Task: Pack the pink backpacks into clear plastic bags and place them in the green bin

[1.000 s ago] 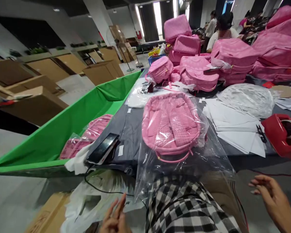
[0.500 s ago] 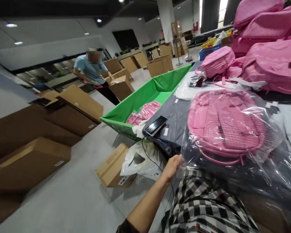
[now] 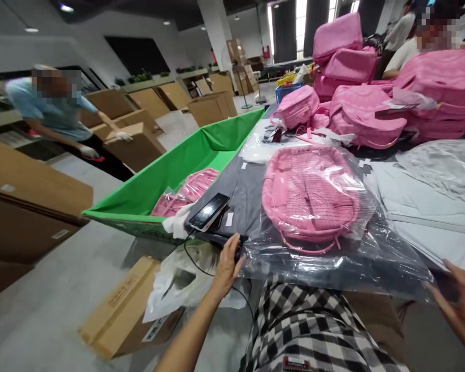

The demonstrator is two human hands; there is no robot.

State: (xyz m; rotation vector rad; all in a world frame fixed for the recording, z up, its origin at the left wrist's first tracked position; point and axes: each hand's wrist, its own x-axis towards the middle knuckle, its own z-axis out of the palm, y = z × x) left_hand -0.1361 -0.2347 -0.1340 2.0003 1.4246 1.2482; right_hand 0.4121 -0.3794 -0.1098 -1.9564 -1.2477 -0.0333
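A pink backpack (image 3: 312, 194) lies on the dark-covered table inside a clear plastic bag (image 3: 333, 268), whose loose end spreads toward me. My left hand (image 3: 225, 268) is at the bag's near left corner, thumb and fingers apart. On the other side, my right hand (image 3: 459, 305) is beside the near right corner, fingers spread and the thumb close to the plastic edge. Whether either hand touches the film is hard to tell. A phone (image 3: 210, 211) with a cable rests on the table's left corner.
Left of the table stands a green bin (image 3: 139, 206) holding bagged pink backpacks (image 3: 189, 188). More pink backpacks (image 3: 366, 111) are piled behind, with white plastic sheets (image 3: 437, 201) at right. A carton (image 3: 120, 305) sits on the floor. A co-worker (image 3: 62, 111) handles cartons at left.
My right hand has come into view at the bag's right corner. My left hand's fingers have opened from the bag edge. The bag's loose end now lies flatter, and the view has swung right.
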